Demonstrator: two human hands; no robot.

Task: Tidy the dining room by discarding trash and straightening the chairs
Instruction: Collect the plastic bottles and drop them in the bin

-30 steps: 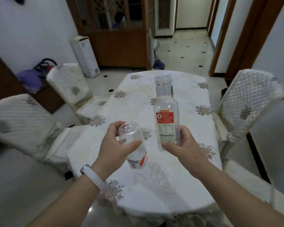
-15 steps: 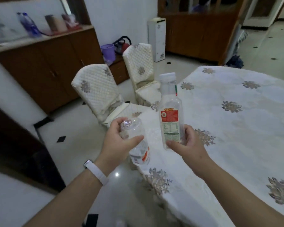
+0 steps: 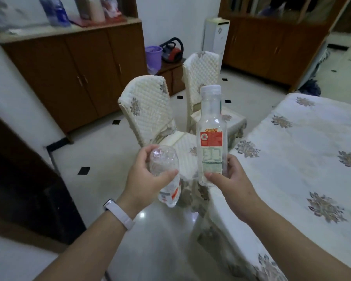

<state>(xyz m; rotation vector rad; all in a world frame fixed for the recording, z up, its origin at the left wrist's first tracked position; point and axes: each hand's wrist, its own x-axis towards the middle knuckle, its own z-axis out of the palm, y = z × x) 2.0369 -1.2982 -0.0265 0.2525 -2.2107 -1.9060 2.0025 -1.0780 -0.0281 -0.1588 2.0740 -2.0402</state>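
A: Two hands raised, both busy! Left hand (image 3: 148,180) first?
B: Its fingers and thumb wrap the small clear bottle (image 3: 164,164), tipped base-up above the floor (image 3: 101,151).
A: And the right hand (image 3: 231,180)?
B: Fingers clamped round the bottom of the tall bottle (image 3: 211,122), upright, cap on, red label facing us, at the corner of the desk (image 3: 312,169). Nearer chair (image 3: 148,106) and farther chair (image 3: 203,72) stand beyond, side by side

Home dining room — table (image 3: 304,171) (clothed), chairs (image 3: 148,102).

Ahead: near chair (image 3: 148,110) and far chair (image 3: 201,74) block the way.
Left: floor (image 3: 93,151) open up to cabinet (image 3: 79,74).
Right: table (image 3: 302,159).
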